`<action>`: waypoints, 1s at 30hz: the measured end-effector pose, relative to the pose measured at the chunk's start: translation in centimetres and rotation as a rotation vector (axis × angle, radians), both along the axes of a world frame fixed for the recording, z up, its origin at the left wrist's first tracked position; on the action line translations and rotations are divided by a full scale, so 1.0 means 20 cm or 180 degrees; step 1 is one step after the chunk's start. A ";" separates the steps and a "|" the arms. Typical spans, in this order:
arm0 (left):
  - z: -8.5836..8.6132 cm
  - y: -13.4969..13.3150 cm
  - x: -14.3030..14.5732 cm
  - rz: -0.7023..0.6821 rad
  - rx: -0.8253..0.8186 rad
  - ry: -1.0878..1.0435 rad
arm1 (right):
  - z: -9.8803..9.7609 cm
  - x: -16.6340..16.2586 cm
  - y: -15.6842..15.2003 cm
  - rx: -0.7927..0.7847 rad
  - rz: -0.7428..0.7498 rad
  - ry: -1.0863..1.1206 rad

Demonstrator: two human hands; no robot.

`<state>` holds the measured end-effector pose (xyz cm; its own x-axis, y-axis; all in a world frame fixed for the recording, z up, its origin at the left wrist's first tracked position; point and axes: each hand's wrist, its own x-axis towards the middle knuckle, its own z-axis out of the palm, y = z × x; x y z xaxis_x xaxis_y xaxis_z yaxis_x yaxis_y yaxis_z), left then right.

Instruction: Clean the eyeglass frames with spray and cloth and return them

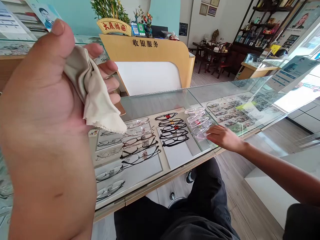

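My left hand [47,100] is raised close to the camera, fingers closed round a beige cleaning cloth [96,96] that hangs down from it. My right hand [223,137] reaches into the open back of a glass display case [160,103] and pinches a clear-framed pair of glasses [202,136] at the near end of a row of clear frames [197,118]. Black frames [172,130] lie on a white tray just left of that row.
More trays of thin metal frames [130,146] fill the case to the left, and further glasses [232,115] lie to the right. A yellow cashier counter [155,56] stands behind. Tables and shelves [262,23] are at the back right. My dark trousers [200,206] show below.
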<state>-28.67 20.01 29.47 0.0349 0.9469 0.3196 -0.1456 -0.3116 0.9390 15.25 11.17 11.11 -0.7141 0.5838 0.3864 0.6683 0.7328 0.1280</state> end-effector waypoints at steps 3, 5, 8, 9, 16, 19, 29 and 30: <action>-0.01 0.02 -0.02 -0.0083 0.0024 0.0068 | 0.00 -0.03 -0.01 0.0002 0.0095 -0.0116; -0.02 0.02 -0.03 -0.0142 0.0015 0.0111 | 0.01 -0.03 -0.02 -0.0022 0.0150 -0.0182; -0.02 0.01 -0.03 -0.0213 0.0059 0.0123 | 0.01 -0.04 -0.01 0.0039 0.0207 -0.0342; -0.02 0.01 -0.03 -0.0239 0.0082 0.0119 | 0.01 -0.04 0.00 0.0074 0.0219 -0.0377; 0.00 0.03 -0.03 -0.0097 0.0044 0.0086 | -0.01 -0.03 0.11 -0.0060 0.0137 -0.0294; 0.01 -0.02 0.02 -0.0062 -0.0006 -0.0104 | -0.01 -0.02 0.15 -0.0071 0.0098 -0.0356; 0.03 -0.14 0.13 0.0329 -0.0106 -0.0656 | 0.02 -0.02 0.18 -0.0183 0.0059 -0.0003; 0.03 -0.13 0.12 0.0314 -0.0112 -0.0662 | 0.04 -0.02 0.19 -0.0209 -0.0022 0.0103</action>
